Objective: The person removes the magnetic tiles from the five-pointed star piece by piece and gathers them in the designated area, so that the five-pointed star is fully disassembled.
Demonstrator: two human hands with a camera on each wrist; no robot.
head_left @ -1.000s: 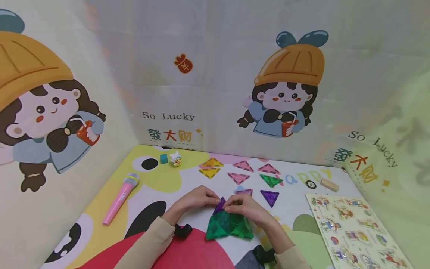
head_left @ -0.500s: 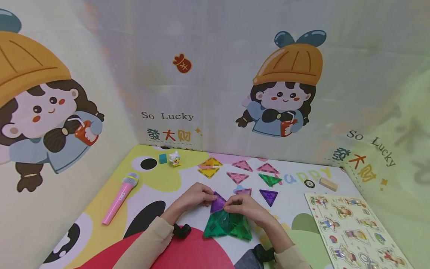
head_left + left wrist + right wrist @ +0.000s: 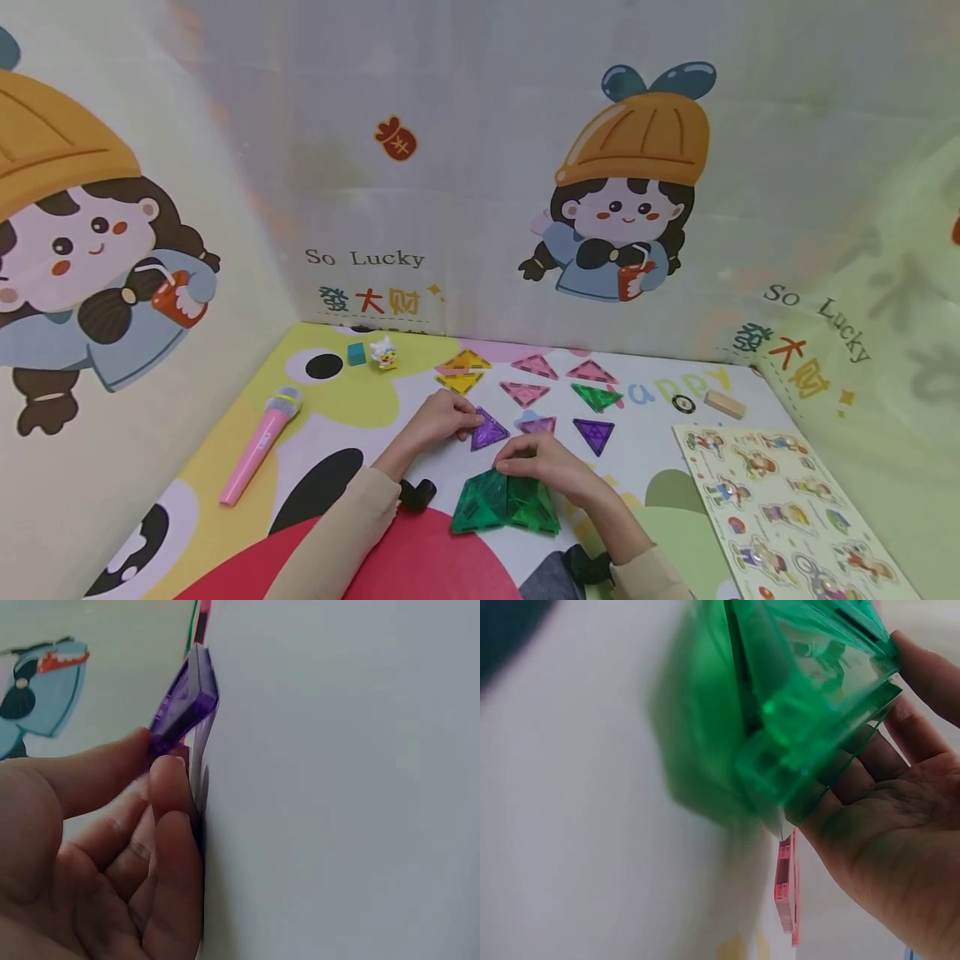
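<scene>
Purple tile (image 3: 489, 432) lies flat on the desk (image 3: 660, 467) just above the green tiles (image 3: 504, 505), pinched at its edge by our left hand (image 3: 441, 417); wrist view shows thumb & fingers on it. Right hand (image 3: 542, 463) curls over the green cluster's top, fingers cupping it. Done, we judge: several green tiles joined w/ each other. Left: purple not yet attached, plus loose pink (image 3: 523, 392), yellow (image 3: 459, 382), green & purple ones further back.
</scene>
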